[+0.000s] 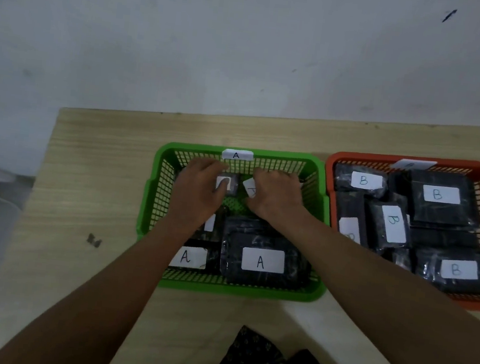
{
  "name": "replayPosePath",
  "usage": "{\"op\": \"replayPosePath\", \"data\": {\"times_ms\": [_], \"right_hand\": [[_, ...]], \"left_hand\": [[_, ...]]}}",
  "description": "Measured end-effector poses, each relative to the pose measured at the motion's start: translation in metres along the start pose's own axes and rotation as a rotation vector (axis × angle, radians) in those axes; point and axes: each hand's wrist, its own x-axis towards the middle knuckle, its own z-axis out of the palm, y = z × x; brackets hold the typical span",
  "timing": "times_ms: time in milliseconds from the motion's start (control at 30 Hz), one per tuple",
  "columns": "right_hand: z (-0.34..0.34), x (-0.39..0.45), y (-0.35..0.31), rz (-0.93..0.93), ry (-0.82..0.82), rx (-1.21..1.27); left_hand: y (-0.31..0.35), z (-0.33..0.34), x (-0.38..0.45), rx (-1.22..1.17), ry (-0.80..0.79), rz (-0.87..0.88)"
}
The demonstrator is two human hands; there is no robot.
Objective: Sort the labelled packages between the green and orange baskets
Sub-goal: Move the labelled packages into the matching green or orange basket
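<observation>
Green basket [155, 202], tag on far rim reads "A" [236, 155]. Both my hands are inside it, at the far end. Left hand [199, 189] grips a small black package [228, 184], thumb pressed on its white label; writing covered. Right hand [276, 198] is curled over another small package [250, 187]; its label is tilted and partly hidden, letter unreadable. Nearer me than the hands, two black packages read "A" [262, 260] and "A" [187, 256], long axes lying left-right. Right of my right hand, the orange basket [332, 162] holds packages marked "B" [441, 194], one label turned sideways [394, 220].
</observation>
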Motion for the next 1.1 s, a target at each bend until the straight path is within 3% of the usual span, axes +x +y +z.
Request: {"op": "replayPosePath", "data": {"times_ms": [133,333,467,600,800,1100], "right_hand": [[0.001,0.008,-0.004,-0.072,-0.002,0.022],[0.007,0.010,0.004,-0.108,-0.037,0.040],[0.007,0.000,-0.027,-0.250,0.089,0.188],[0.013,-0.014,-0.077,-0.446,-0.166,0.260],[0.028,-0.016,-0.083,-0.444,-0.130,0.165],[0.025,-0.025,-0.069,-0.438,-0.145,0.198]], "left_hand": [[-0.022,-0.018,-0.009,0.161,0.151,-0.016],[-0.038,-0.020,-0.019,0.185,0.061,-0.237],[-0.038,-0.025,-0.015,0.143,0.062,-0.250],[-0.038,-0.033,-0.019,0.052,0.088,-0.246],[-0.051,-0.045,-0.034,-0.095,0.166,-0.399],[-0.054,-0.040,-0.047,-0.177,0.160,-0.386]]}}
